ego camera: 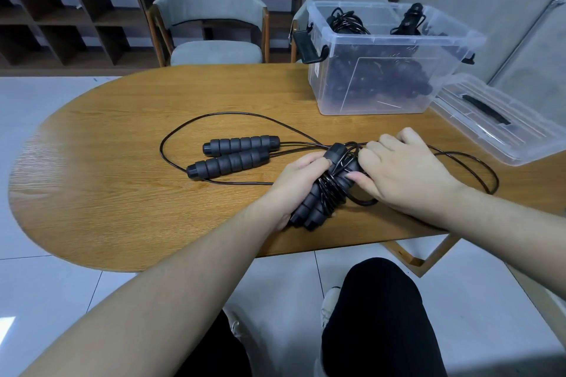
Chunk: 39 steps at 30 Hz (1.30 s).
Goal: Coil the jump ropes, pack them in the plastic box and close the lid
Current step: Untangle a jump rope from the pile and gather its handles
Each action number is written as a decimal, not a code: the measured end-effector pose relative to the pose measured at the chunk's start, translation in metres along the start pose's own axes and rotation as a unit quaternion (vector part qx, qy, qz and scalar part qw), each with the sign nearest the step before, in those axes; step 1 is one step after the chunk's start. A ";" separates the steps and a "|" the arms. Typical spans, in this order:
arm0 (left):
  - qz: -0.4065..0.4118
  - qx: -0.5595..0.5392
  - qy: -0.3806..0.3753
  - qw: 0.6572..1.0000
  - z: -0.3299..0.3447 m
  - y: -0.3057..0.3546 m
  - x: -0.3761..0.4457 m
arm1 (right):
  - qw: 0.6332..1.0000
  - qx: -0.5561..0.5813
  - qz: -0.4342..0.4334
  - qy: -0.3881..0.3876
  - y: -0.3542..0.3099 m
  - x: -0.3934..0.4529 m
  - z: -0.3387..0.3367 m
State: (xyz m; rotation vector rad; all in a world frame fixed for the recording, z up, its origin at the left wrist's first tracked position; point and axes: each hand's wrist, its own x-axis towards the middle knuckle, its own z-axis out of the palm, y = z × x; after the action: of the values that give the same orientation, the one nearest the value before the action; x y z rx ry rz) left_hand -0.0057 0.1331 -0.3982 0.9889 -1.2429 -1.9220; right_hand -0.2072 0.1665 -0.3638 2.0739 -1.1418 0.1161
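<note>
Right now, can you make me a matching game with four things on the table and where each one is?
Things:
1. box
2. lid
3. loose rope
4. wrapped rope

Places:
A. held in both hands
B. lying flat, right of the box
C. uncoiled on the table, handles side by side
D. open, ropes inside

Pairs: 1-D, 2-B, 3-C, 4-A

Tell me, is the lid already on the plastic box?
No, the plastic box stands open with coiled ropes inside, and its lid lies on the table just to its right.
</note>
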 end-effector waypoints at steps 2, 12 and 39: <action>0.003 0.010 0.011 1.000 0.001 -0.004 0.002 | 0.999 -0.013 -0.023 -0.019 0.002 -0.003 -0.002; 0.014 0.066 0.022 0.997 0.002 -0.002 -0.002 | 0.998 0.000 0.027 0.053 -0.006 -0.009 0.000; -0.056 0.087 -0.061 0.993 0.001 0.006 0.007 | 0.914 0.321 0.183 -0.167 0.016 -0.006 -0.019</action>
State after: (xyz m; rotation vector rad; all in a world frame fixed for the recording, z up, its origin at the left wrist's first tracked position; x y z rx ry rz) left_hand -0.0093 0.1258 -0.3943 1.0617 -1.4745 -2.0116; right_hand -0.2179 0.1776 -0.3436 2.4741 -1.8979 0.3728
